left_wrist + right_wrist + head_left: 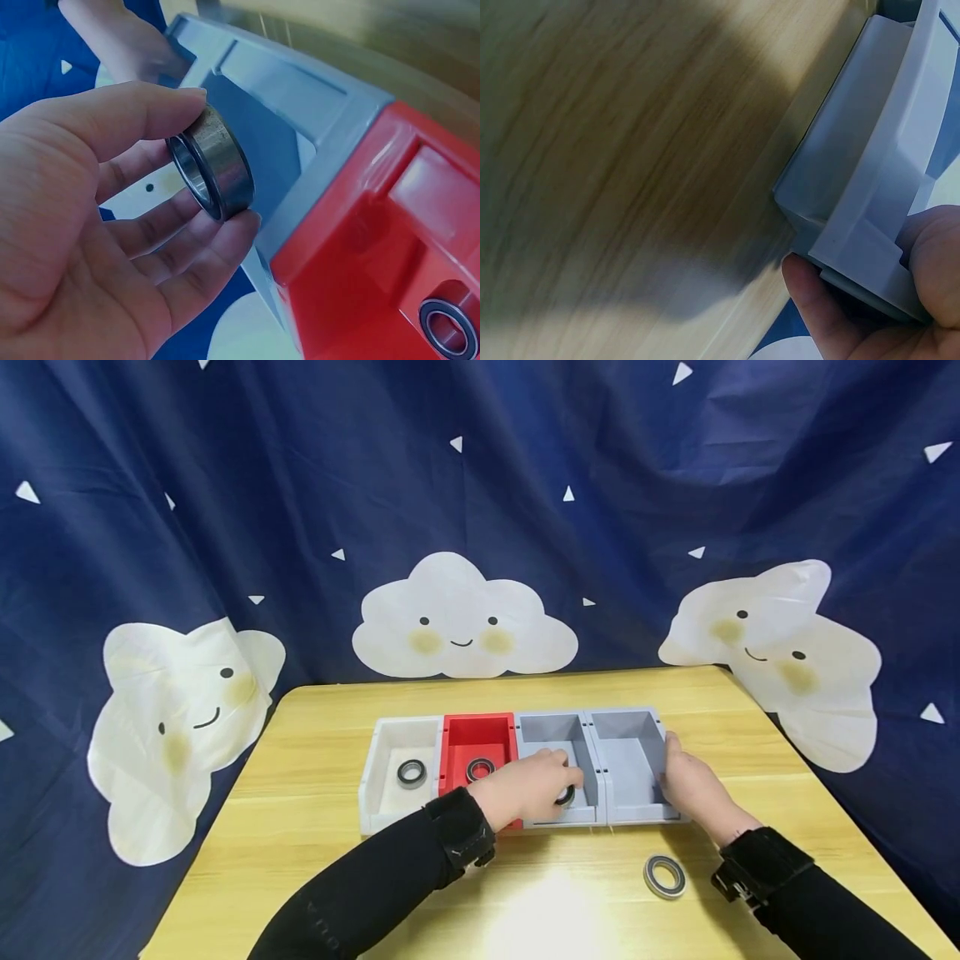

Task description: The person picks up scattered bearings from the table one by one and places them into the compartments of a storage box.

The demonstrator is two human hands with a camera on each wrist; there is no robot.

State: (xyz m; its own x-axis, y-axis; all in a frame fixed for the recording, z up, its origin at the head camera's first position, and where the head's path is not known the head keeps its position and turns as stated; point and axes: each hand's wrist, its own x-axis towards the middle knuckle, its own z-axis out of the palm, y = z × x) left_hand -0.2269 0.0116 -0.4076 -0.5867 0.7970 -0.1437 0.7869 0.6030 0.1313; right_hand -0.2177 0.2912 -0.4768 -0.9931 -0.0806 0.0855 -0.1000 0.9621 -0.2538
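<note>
A dark blue cloth (300, 443) hangs in folds behind the pale, wood-grained surface (300, 810), dotted with small white triangles (456, 444). A smiling white cloud (465, 606) sits above the far edge; tilted clouds (780, 647) flank the left and right edges. Bright glare (547, 922) lies well away from the far edge.

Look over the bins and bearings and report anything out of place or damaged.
One loose bearing lies on the tabletop, in front of the rightmost gray bin; it looks odd because the white bin and red bin each hold one. Nothing visible looks spilled or damaged.
</note>
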